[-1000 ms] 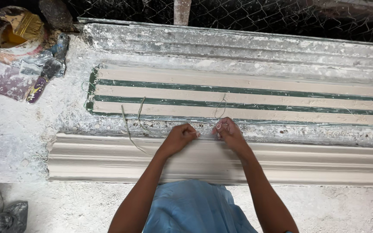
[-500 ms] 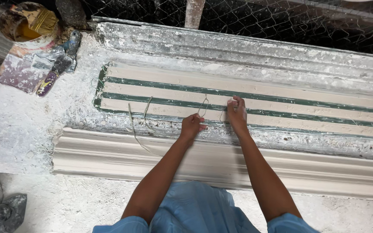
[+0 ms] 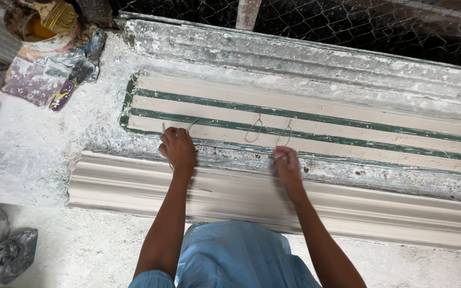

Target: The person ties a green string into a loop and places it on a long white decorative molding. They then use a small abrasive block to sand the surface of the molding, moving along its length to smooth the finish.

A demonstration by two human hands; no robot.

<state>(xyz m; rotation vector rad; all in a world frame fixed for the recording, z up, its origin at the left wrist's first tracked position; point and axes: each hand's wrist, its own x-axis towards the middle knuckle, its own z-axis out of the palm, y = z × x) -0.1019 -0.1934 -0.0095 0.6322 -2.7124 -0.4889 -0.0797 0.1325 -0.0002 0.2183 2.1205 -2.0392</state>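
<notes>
A long plaster-caked mould (image 3: 316,80) lies across the bench, with cream plaster strips (image 3: 348,109) and green lines between them. Two thin wire loops (image 3: 254,129) rest on the nearest strip. My left hand (image 3: 179,149) is at the mould's left end, fingers curled on a thin wire that bends up beside it. My right hand (image 3: 286,164) rests on the mould's near edge just below the second wire loop (image 3: 284,134), fingers pinched on its end. A white cornice moulding (image 3: 390,208) runs along the bench in front of me.
A can with a brush (image 3: 41,21) and dirty scrapers (image 3: 76,74) sit on stained boards at the back left. Wire mesh (image 3: 358,24) stands behind the mould. A crumpled plastic bag (image 3: 12,253) lies on the dusty floor at lower left.
My left hand has moved left to the mould's end and taken a wire. My right hand has drawn back from the strip to the near edge. Two wire loops now lie on the plaster.
</notes>
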